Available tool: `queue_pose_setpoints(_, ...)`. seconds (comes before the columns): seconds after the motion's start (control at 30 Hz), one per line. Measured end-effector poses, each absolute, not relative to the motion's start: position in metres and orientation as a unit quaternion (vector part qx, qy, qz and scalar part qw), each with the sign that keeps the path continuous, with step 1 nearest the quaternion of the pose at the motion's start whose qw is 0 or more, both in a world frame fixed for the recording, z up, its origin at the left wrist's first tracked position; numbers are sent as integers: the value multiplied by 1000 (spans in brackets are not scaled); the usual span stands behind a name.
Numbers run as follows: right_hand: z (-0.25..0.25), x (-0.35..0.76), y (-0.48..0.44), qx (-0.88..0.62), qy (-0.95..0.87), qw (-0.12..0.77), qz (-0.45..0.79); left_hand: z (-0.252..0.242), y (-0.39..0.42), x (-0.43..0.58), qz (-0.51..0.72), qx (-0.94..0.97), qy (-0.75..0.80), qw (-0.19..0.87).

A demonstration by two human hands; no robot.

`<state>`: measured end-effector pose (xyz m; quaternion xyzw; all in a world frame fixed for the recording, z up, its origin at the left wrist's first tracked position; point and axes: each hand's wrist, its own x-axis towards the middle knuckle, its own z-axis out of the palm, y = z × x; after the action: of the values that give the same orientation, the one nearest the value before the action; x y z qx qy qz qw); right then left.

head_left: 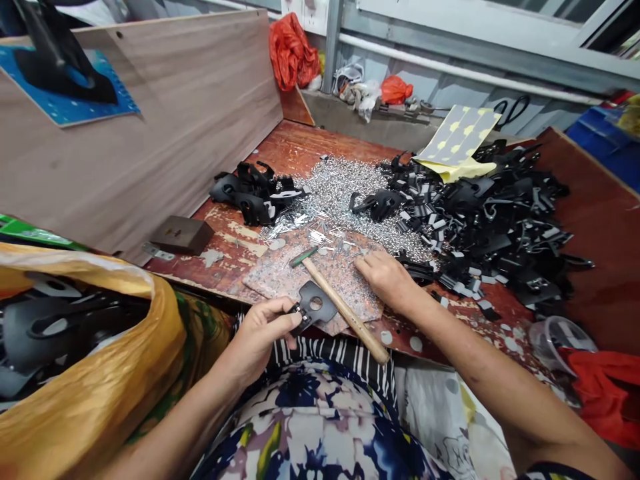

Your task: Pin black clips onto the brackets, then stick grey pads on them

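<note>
My left hand (264, 331) is closed on a black plastic part with a round hole (314, 307), held at the near edge of a speckled stone slab (300, 275). My right hand (385, 277) rests knuckles-up on the slab's right side, fingertips among small silver pins (327, 239); its fingers are curled and I cannot make out what they pinch. A hammer with a wooden handle (345, 311) lies diagonally across the slab between my hands.
A large heap of silver pins (345, 193) covers the middle of the worn red table (300, 143). Black plastic parts are piled at right (495, 220) and left (253, 190). A yellow sack of black parts (80, 347) sits at near left. A wooden board (150, 113) walls the left.
</note>
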<state>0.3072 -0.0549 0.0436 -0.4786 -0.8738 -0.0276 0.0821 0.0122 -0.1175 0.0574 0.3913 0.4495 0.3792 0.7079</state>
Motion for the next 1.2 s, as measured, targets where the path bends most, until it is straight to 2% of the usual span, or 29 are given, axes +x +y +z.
queue_pose_setpoints(0.1, 46, 302, -61, -541, -775, 268, 187, 58, -116, 15, 396, 355, 444, 722)
queue_pose_setpoints(0.17, 50, 294, -69, -539, -674, 358, 357, 58, -115, 15, 408, 342, 441, 722)
queue_pose_setpoints(0.27, 57, 279, -84, -502, -566, 415, 506, 57, -112, 15, 409, 334, 435, 729)
queue_pose_setpoints(0.4, 65, 263, -97, -476, -532, 437, 548, 56, -112, 16, 407, 320, 423, 743)
queue_pose_setpoints(0.5, 75, 257, -106, -495, -554, 434, 509, 54, -113, 17, 418, 295, 410, 755)
queue_pose_setpoints(0.6, 87, 248, -118, -522, -629, 433, 381, 52, -113, 18, 438, 260, 385, 770)
queue_pose_setpoints(0.7, 92, 230, -125, -465, -717, 448, 263, 52, -112, 20, 461, 222, 377, 772)
queue_pose_setpoints(0.8, 87, 209, -124, -418, -740, 470, 238, 54, -112, 24, 469, 214, 375, 770)
queue_pose_setpoints(0.97, 70, 192, -117, -427, -737, 476, 217, 53, -113, 28, 472, 200, 377, 772)
queue_pose_setpoints(1.13, 71, 191, -126, -425, -802, 414, 60, 47, -117, 33, 491, 179, 381, 763)
queue_pose_setpoints(1.2, 75, 191, -128, -433, -805, 401, 61, 45, -119, 36, 497, 179, 383, 758)
